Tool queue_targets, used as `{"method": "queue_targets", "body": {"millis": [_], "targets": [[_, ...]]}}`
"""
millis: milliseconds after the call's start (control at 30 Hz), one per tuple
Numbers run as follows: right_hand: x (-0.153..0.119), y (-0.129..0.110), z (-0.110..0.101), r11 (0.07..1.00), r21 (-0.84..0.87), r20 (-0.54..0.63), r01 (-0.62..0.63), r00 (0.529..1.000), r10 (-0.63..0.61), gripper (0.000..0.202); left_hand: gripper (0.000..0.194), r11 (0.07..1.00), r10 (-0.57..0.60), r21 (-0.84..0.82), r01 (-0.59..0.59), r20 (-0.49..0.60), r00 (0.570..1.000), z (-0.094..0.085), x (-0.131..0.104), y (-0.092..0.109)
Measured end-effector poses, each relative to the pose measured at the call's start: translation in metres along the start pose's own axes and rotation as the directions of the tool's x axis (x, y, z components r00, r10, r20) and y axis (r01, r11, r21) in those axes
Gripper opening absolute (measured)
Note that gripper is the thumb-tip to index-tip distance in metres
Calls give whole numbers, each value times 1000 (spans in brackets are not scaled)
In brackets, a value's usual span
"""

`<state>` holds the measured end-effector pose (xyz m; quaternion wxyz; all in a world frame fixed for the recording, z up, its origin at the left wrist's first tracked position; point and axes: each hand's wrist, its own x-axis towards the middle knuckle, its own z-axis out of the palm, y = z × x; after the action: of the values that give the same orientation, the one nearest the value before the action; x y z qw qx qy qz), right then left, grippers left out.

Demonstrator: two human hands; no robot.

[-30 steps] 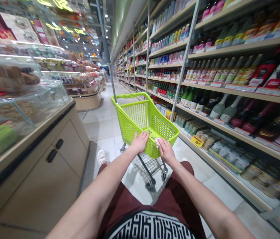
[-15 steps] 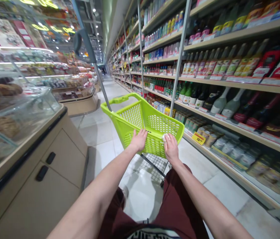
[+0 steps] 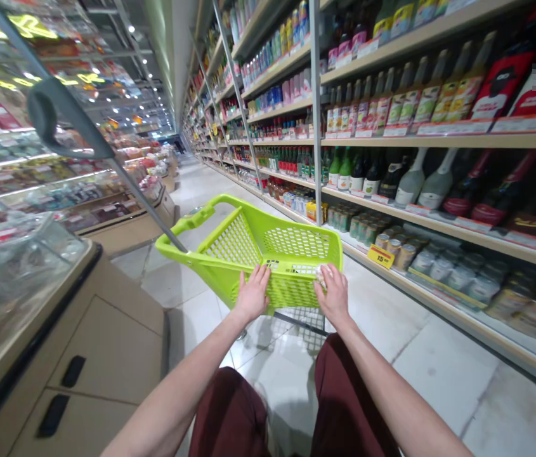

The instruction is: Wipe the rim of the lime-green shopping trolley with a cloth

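A bright green plastic shopping cart (image 3: 210, 264) stands before me, turned sideways, with perforated walls and dark markings on its basket floor. My left hand (image 3: 251, 297) lies on the near rim, its fingers stretched out over the edge. Further right on that same rim, my right hand (image 3: 335, 296) has curled fingers around a small crumpled white tissue (image 3: 319, 274), most of it hidden by the fingers. From the cart's handle end rises a grey pole (image 3: 141, 197) with a grey hooked piece (image 3: 70, 136).
Along the right run tall shelves (image 3: 405, 141) of bottles and cans, with a yellow price tag (image 3: 380, 256) low down. On the left stands a beige display counter (image 3: 120, 330) with a glass top. A tiled aisle floor (image 3: 191, 171) stretches ahead between them.
The cart has turned so its handle end sits further left and nearer. My left hand has shifted slightly left and down along the rim; my right hand stays near the far-right end with the tissue.
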<state>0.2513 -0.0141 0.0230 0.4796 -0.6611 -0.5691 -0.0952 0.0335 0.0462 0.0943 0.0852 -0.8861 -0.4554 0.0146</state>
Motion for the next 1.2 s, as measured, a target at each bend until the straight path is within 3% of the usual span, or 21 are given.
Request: {"method": "queue_targets", "body": {"millis": [167,300,367,400,467,533,633,767,933,1067,1133,1200], "targets": [[25,15,-2,975,161,-13,-155,987,159,38,68,999,-25,-21,24,-46,999,2,6,-1],[60,34,-21,903,254,-201,-348,894,401,25,67,998,-31,-57,28,-55,998,3,9,-3],[73,33,-27,909,266,-293,-321,871,393,22,67,997,-36,-76,31,-65,997,4,10,-4],[76,30,-27,927,253,-302,-276,888,346,20,67,996,-40,-82,34,-70,997,4,10,-4],[71,19,-21,960,233,-192,-153,961,199,18,66,995,-46,-92,38,-80,996,4,11,-3],[57,8,-12,967,254,48,-38,998,27,20,66,994,-45,-107,37,-78,996,4,10,-5],[34,-5,-1,961,274,277,19,956,-98,23,64,990,-34,-141,24,-66,997,2,8,-9],[27,-11,-3,960,277,295,-49,955,-37,25,57,981,-45,-189,32,-63,997,-7,7,-6],[27,-7,-5,919,374,349,-125,937,-15,26,51,946,60,-308,-106,-155,986,-24,26,39],[21,5,1,827,501,161,-255,966,201,40,46,912,174,-349,-214,-142,974,-23,51,89],[18,11,4,849,446,101,-282,959,266,46,36,926,213,-293,-239,-118,970,-17,60,106],[15,14,3,892,348,115,-290,957,266,48,29,938,231,-236,-254,-120,965,-12,65,112]]}}
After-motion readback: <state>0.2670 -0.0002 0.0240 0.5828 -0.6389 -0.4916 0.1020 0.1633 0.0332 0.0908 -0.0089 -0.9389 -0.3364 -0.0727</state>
